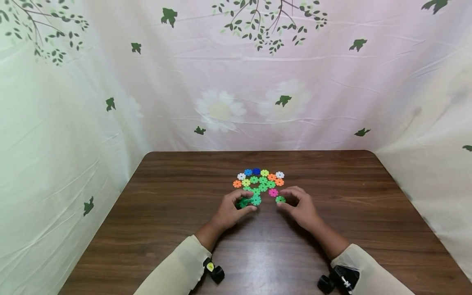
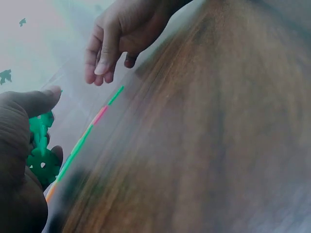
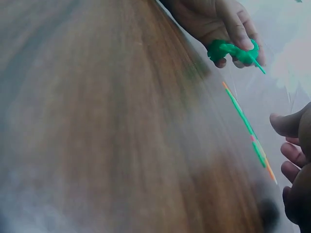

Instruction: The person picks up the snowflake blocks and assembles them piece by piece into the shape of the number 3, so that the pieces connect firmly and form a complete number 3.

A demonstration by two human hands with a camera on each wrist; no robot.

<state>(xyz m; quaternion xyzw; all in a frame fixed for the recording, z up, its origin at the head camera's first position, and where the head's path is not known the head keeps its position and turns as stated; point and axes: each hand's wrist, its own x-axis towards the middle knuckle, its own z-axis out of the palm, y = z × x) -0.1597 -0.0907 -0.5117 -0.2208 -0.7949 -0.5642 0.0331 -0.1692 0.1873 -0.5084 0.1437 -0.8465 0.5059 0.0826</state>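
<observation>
Between its thumb and fingers, my left hand (image 1: 229, 209) grips a small cluster of linked green notched discs (image 2: 43, 145). In the right wrist view this cluster (image 3: 233, 52) shows a thin disc jutting from its end. My right hand (image 1: 303, 207) has thumb and fingers spread apart around a green disc (image 1: 280, 199) that lies flat on the table. Just beyond the right fingertips lies a pink disc (image 1: 273, 192). Farther back, a linked flat patch of green discs (image 1: 263, 187) is bordered by loose-looking coloured ones.
White, blue (image 1: 256, 171), yellow (image 1: 264, 173) and orange discs (image 1: 237, 184) form an arc behind the green ones on the brown wooden table (image 1: 184, 180). A printed cloth (image 1: 239, 82) hangs behind and at both sides. Each sleeve carries a black wrist camera (image 1: 217, 274).
</observation>
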